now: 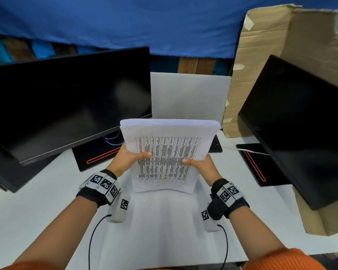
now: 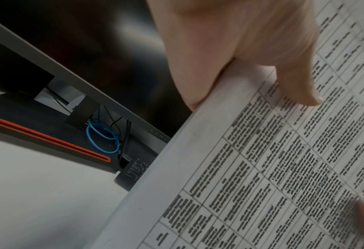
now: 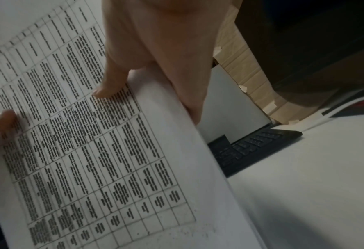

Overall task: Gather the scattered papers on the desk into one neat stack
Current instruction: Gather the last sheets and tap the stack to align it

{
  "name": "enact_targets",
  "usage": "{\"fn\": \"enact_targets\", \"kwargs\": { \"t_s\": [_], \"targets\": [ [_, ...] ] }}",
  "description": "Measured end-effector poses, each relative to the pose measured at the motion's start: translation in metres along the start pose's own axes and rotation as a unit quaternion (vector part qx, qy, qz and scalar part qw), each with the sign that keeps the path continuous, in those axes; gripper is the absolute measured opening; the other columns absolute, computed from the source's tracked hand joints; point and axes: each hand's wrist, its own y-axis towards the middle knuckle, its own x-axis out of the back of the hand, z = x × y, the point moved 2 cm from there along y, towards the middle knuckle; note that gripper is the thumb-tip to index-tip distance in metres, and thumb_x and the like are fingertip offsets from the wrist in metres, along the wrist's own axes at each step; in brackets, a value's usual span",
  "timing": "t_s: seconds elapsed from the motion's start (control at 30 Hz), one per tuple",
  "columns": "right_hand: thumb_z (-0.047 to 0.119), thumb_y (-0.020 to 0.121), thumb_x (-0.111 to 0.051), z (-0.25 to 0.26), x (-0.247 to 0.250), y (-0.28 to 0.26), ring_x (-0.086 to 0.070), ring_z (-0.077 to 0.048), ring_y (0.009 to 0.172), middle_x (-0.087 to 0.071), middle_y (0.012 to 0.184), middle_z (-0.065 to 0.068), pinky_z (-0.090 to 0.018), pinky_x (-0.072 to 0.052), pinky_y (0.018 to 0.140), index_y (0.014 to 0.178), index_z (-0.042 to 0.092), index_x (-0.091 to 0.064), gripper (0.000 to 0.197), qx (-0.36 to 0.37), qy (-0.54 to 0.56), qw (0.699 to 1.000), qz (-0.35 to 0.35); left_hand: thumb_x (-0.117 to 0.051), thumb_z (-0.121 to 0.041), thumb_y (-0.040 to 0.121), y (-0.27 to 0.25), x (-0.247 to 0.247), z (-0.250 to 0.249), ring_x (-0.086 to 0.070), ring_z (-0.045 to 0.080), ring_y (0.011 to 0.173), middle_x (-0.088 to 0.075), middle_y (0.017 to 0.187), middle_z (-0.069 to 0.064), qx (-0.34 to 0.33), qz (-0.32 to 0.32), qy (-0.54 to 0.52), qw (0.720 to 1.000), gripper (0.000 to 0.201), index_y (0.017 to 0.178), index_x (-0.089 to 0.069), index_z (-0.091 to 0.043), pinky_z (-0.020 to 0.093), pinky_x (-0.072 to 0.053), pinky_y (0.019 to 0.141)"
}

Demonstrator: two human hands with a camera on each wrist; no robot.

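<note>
Both hands are clamping the paper stack (image 1: 167, 152) above the desk (image 1: 47, 201), the left hand (image 1: 131, 157) at 9 o'clock and the right hand (image 1: 200, 164) at 3 o'clock, its long axis running 6 to 12, lower edge hanging just over the desk.

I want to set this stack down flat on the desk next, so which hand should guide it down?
Probably either: left hand and right hand grip the paper stack at matching heights on opposite edges, thumbs across the printed table. Bare desk lies centred below, so neither is better placed.
</note>
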Motion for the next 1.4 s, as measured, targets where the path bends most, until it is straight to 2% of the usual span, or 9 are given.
{"fn": "enact_targets", "kwargs": {
  "t_s": [0.13, 0.3, 0.47, 0.6, 0.77, 0.93, 1.17, 1.33, 1.4],
  "targets": [
    [0.007, 0.072, -0.075, 0.001, 0.009, 0.003, -0.060, -0.025, 0.111, -0.066, 0.110, -0.009, -0.040, -0.043, 0.103, 0.103, 0.018, -0.061, 0.036, 0.012, 0.002, 1.000, 0.003, -0.085, -0.052, 0.035, 0.001, -0.005, -0.003, -0.067, 0.006, 0.094, -0.073, 0.093, -0.013, -0.010, -0.005, 0.006, 1.000, 0.074, 0.101, -0.062, -0.027, 0.023, -0.053, 0.083],
    [0.023, 0.066, -0.081, -0.018, 0.010, 0.001, -0.054, -0.020, 0.114, -0.059, 0.120, -0.003, -0.039, -0.037, 0.107, 0.124, 0.007, -0.047, 0.069, -0.050, -0.045, 0.998, -0.004, -0.087, -0.036, 0.044, -0.002, -0.010, 0.016, -0.065, 0.009, 0.100, -0.071, 0.098, -0.009, 0.042, 0.002, 0.009, 0.999, 0.063, 0.101, -0.059, -0.031, 0.037, -0.047, 0.097],
    [0.011, 0.076, -0.072, -0.017, 0.022, -0.001, -0.054, -0.017, 0.103, -0.058, 0.105, -0.001, -0.027, -0.039, 0.097, 0.113, 0.005, -0.053, 0.042, -0.047, -0.049, 0.997, -0.020, -0.069, -0.010, 0.075, 0.000, -0.025, 0.023, -0.062, -0.015, 0.084, -0.070, 0.086, -0.024, 0.068, 0.001, 0.050, 0.996, 0.040, 0.097, -0.052, -0.039, 0.023, -0.042, 0.091],
    [0.008, 0.076, -0.071, -0.019, 0.047, 0.004, -0.063, -0.025, 0.104, -0.065, 0.116, -0.015, -0.038, -0.046, 0.100, 0.111, 0.003, -0.062, 0.037, -0.044, -0.022, 0.998, -0.045, -0.066, -0.014, 0.079, 0.015, -0.047, 0.019, -0.062, 0.005, 0.101, -0.064, 0.110, -0.004, 0.061, 0.014, 0.057, 0.996, 0.033, 0.107, -0.055, -0.028, 0.025, -0.046, 0.094],
    [0.003, 0.079, -0.067, -0.041, 0.083, 0.002, -0.063, -0.015, 0.086, -0.063, 0.120, -0.018, -0.012, -0.050, 0.063, 0.117, -0.001, -0.058, 0.039, -0.091, 0.001, 0.992, -0.083, -0.059, -0.018, 0.085, 0.024, -0.075, 0.054, -0.061, 0.028, 0.093, -0.070, 0.109, 0.007, 0.124, 0.040, 0.036, 0.991, 0.020, 0.104, -0.065, -0.023, 0.048, -0.047, 0.088],
    [0.005, 0.079, -0.068, -0.070, 0.107, -0.002, -0.056, -0.021, 0.099, -0.061, 0.121, -0.017, -0.025, -0.040, 0.087, 0.119, -0.003, -0.056, 0.042, -0.162, -0.014, 0.980, -0.114, -0.052, -0.015, 0.090, 0.029, -0.106, 0.086, -0.056, 0.027, 0.082, -0.065, 0.099, 0.008, 0.196, 0.057, 0.055, 0.977, 0.032, 0.121, -0.054, -0.007, 0.041, -0.044, 0.071],
    [0.002, 0.078, -0.068, -0.109, 0.148, -0.001, -0.057, -0.022, 0.102, -0.060, 0.123, -0.019, -0.029, -0.040, 0.091, 0.116, -0.006, -0.057, 0.040, -0.218, -0.062, 0.962, -0.154, -0.047, -0.010, 0.092, 0.036, -0.154, 0.121, -0.054, 0.014, 0.066, -0.062, 0.087, 0.005, 0.280, 0.066, 0.075, 0.955, 0.030, 0.121, -0.053, -0.004, 0.017, -0.045, 0.046],
    [0.017, 0.070, -0.078, -0.124, 0.178, 0.004, -0.041, -0.025, 0.128, -0.046, 0.137, -0.013, -0.036, -0.030, 0.109, 0.134, -0.007, -0.036, 0.080, -0.249, -0.106, 0.945, -0.184, -0.057, 0.001, 0.084, 0.040, -0.177, 0.134, -0.056, 0.013, 0.064, -0.059, 0.079, 0.006, 0.311, 0.050, 0.051, 0.948, 0.005, 0.082, -0.060, -0.004, 0.015, -0.052, 0.047],
    [0.023, 0.067, -0.080, -0.127, 0.188, 0.007, -0.036, -0.030, 0.135, -0.037, 0.146, -0.016, -0.037, -0.028, 0.113, 0.137, -0.004, -0.033, 0.088, -0.258, -0.136, 0.937, -0.194, -0.062, 0.005, 0.079, 0.042, -0.184, 0.139, -0.055, 0.013, 0.058, -0.058, 0.072, 0.006, 0.319, 0.031, 0.063, 0.945, 0.018, 0.070, -0.055, -0.008, 0.016, -0.052, 0.044]
  ]
}}
